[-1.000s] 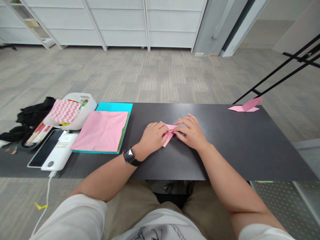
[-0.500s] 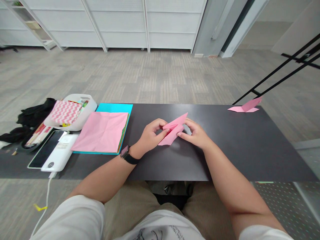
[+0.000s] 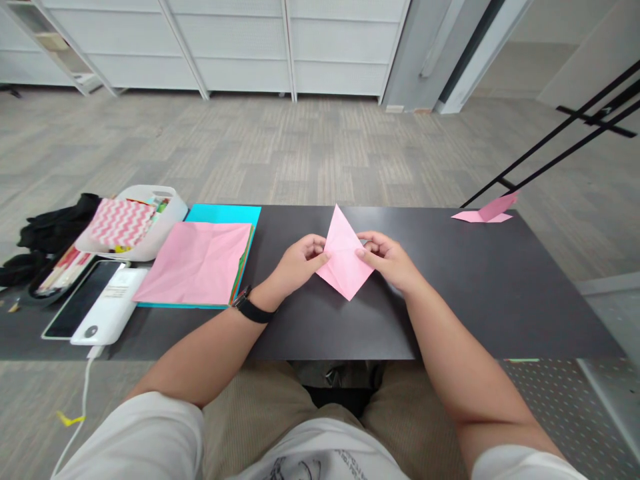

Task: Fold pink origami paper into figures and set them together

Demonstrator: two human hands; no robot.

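A folded piece of pink paper, diamond-shaped with one point up and one toward me, is held over the middle of the dark table. My left hand pinches its left corner between thumb and curled fingers. At the right corner, my right hand grips the paper the same way, thumb on top. The fingertips behind the paper are partly hidden. A stack of paper with a creased pink sheet on top lies left of my left hand.
Another folded pink paper piece stands at the far right edge. On the left are a white basket, a phone, a white power bank with a cable, and black cloth. A black metal frame rises behind the right side.
The pink paper has been turned and flattened from a tilted, partly open shape into a diamond facing me. Both hands have moved to its side corners. The view has shifted slightly.
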